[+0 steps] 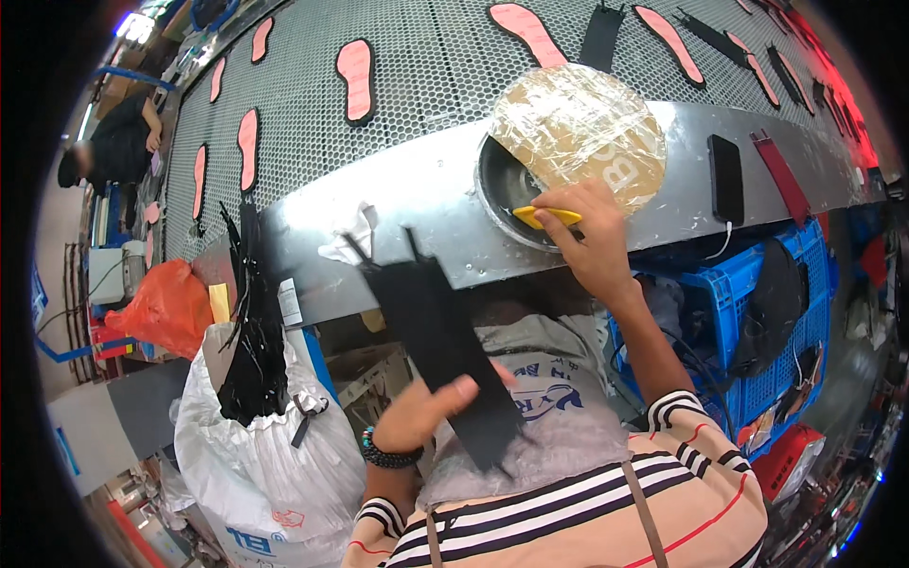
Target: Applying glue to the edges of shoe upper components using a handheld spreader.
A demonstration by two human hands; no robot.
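Note:
My left hand (417, 414) is closed on a wide black strap piece (440, 327) with thin ends sticking out, held above a plastic-covered bag on my lap; the hand and strap are slightly blurred. My right hand (592, 232) pinches a small yellow tool (530, 218) at the near rim of a round metal bowl (485, 194). The fingers hide part of the tool, and I cannot make out its exact kind. A round cardboard cover (573, 128) wrapped in clear film lies over most of the bowl, leaving its left side uncovered.
Pink-topped insoles (357, 80) and more black straps (602, 38) lie on the mesh conveyor (426, 76). The metal ledge (369, 185) carries a phone (726, 180) and a dark red strap (781, 175). A white sack (312, 454) stands left, a blue crate (805, 322) right.

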